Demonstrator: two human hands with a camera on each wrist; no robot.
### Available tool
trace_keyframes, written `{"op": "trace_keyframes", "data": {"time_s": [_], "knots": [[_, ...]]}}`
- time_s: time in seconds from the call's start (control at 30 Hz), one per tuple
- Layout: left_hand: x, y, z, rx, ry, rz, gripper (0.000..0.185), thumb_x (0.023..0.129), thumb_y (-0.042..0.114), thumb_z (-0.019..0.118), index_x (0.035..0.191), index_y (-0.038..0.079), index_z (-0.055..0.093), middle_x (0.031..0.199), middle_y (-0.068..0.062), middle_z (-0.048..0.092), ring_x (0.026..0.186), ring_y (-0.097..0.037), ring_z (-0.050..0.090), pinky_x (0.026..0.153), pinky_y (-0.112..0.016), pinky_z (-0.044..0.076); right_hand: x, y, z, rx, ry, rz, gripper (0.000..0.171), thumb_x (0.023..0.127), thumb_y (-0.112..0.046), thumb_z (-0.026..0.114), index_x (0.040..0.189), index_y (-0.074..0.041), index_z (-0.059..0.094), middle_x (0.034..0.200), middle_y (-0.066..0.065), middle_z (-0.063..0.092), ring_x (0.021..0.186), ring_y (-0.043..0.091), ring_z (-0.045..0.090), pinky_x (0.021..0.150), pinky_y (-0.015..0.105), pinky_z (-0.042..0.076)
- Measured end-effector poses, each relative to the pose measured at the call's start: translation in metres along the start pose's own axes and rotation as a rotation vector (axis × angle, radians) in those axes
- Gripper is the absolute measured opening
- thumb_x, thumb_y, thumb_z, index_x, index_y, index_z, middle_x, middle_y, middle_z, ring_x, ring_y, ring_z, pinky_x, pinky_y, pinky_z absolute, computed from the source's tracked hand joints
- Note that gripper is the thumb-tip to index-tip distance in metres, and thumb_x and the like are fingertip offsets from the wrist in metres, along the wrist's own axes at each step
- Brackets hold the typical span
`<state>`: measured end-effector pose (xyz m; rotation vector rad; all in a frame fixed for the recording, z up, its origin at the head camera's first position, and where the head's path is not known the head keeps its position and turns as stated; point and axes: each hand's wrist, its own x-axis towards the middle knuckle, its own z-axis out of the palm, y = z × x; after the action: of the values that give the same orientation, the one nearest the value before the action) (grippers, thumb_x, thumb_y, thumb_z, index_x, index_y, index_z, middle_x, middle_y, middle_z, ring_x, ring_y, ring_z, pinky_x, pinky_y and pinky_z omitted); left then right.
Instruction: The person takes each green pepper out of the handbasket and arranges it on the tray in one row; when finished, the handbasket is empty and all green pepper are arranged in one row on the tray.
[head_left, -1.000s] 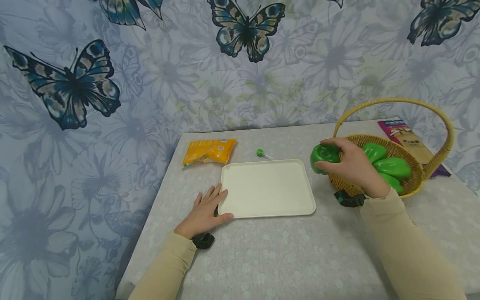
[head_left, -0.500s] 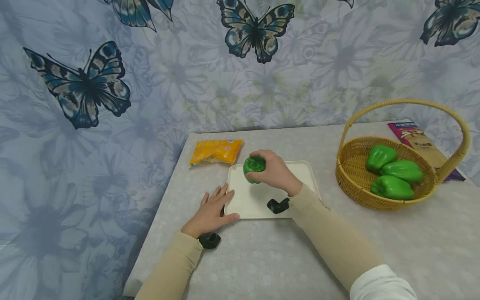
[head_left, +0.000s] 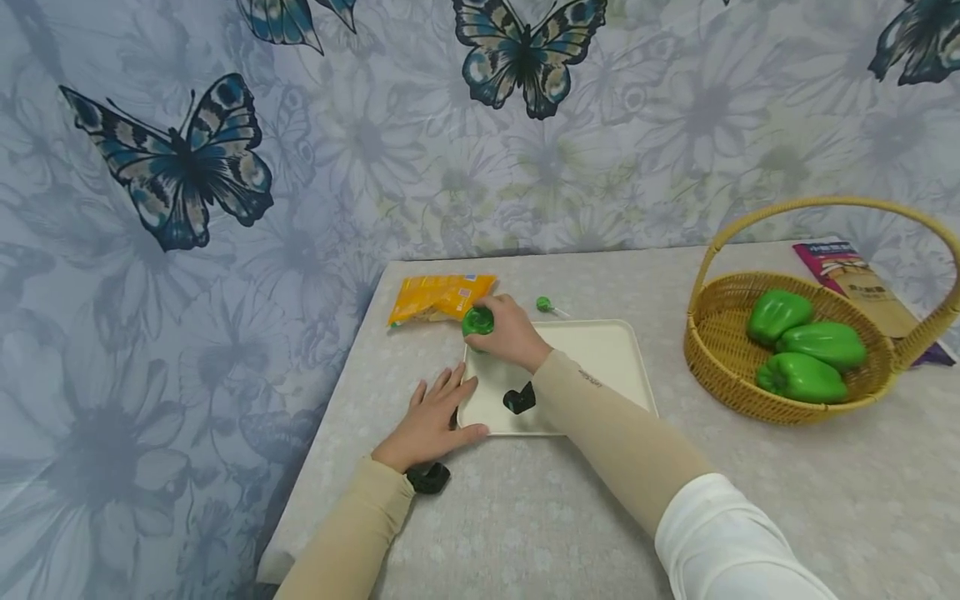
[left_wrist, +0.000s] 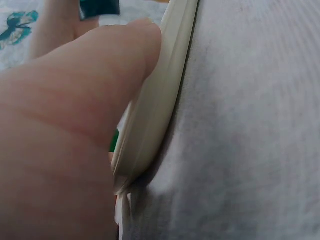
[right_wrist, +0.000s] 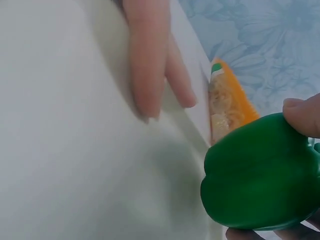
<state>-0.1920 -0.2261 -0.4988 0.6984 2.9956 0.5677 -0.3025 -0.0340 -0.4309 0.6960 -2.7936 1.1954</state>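
A green bell pepper (head_left: 477, 322) is held between the thumb and fingers of my right hand (head_left: 513, 333), above the far left corner of a cream rectangular tray (head_left: 600, 354). The right wrist view shows the pepper (right_wrist: 260, 175) large and glossy, over the tray's pale surface. My left hand (head_left: 431, 421) rests at the tray's left edge with its fingers spread and straight. Seen from the left wrist, the thumb (left_wrist: 110, 65) lies against the tray's rim (left_wrist: 160, 85).
On the right stands a wicker basket (head_left: 712, 375) with a tall handle, holding three green bell peppers (head_left: 821, 346). Behind it lies a purple and tan packet (head_left: 862, 283). An orange packet (head_left: 431, 297) and a green lollipop (head_left: 544, 305) lie beyond the tray, near the patterned wall.
My right hand has carried the bell pepper leftward from the basket's edge, across the tray to its far left corner. The left hand has stayed at the tray's edge.
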Motion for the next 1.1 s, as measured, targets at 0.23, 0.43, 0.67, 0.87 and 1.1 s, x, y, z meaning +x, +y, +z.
{"op": "trace_keyframes", "data": {"time_s": [0.23, 0.43, 0.67, 0.87, 1.1], "knots": [[0.001, 0.001, -0.001, 0.014, -0.001, -0.002, 0.086, 0.078, 0.076, 0.042, 0.148, 0.029, 0.025, 0.155, 0.000, 0.006, 0.141, -0.025, 0.007, 0.105, -0.060, 0.003, 0.003, 0.009, 0.008, 0.016, -0.028, 0.021, 0.064, 0.080, -0.040, 0.071, 0.134, -0.015, 0.048, 0.133, 0.011, 0.042, 0.114, 0.024, 0.047, 0.094, 0.041, 0.041], [0.003, 0.003, -0.002, 0.006, -0.001, 0.006, 0.085, 0.079, 0.075, 0.043, 0.148, 0.028, 0.025, 0.155, -0.001, 0.007, 0.141, -0.025, 0.007, 0.105, -0.060, 0.002, 0.004, 0.013, 0.013, -0.018, -0.022, 0.008, 0.064, 0.081, -0.041, 0.070, 0.135, -0.016, 0.046, 0.132, 0.010, 0.041, 0.112, 0.022, 0.047, 0.093, 0.039, 0.042], [0.004, 0.004, 0.001, 0.000, -0.015, -0.003, 0.084, 0.080, 0.073, 0.045, 0.148, 0.029, 0.024, 0.155, 0.000, 0.006, 0.141, -0.024, 0.005, 0.104, -0.061, 0.002, -0.005, 0.018, 0.004, -0.048, -0.050, 0.045, 0.091, 0.077, -0.067, 0.057, 0.148, -0.020, 0.025, 0.148, 0.012, 0.025, 0.131, 0.033, 0.030, 0.099, 0.052, 0.034], [0.006, 0.006, 0.007, -0.016, -0.018, 0.000, 0.084, 0.080, 0.074, 0.044, 0.148, 0.030, 0.022, 0.155, 0.001, 0.005, 0.141, -0.023, 0.004, 0.104, -0.060, 0.000, -0.029, 0.018, -0.038, 0.025, 0.066, -0.011, 0.080, 0.083, -0.070, 0.043, 0.146, -0.022, 0.030, 0.147, 0.004, 0.029, 0.134, 0.026, 0.027, 0.103, 0.051, 0.029], [0.002, -0.002, 0.003, -0.009, 0.007, 0.001, 0.084, 0.079, 0.074, 0.045, 0.148, 0.030, 0.025, 0.155, 0.002, 0.007, 0.141, -0.023, 0.006, 0.104, -0.060, 0.000, -0.068, 0.021, -0.116, 0.109, 0.369, -0.164, 0.043, 0.093, -0.044, 0.051, 0.124, -0.015, 0.058, 0.126, 0.001, 0.053, 0.117, 0.018, 0.047, 0.081, 0.037, 0.049]]}}
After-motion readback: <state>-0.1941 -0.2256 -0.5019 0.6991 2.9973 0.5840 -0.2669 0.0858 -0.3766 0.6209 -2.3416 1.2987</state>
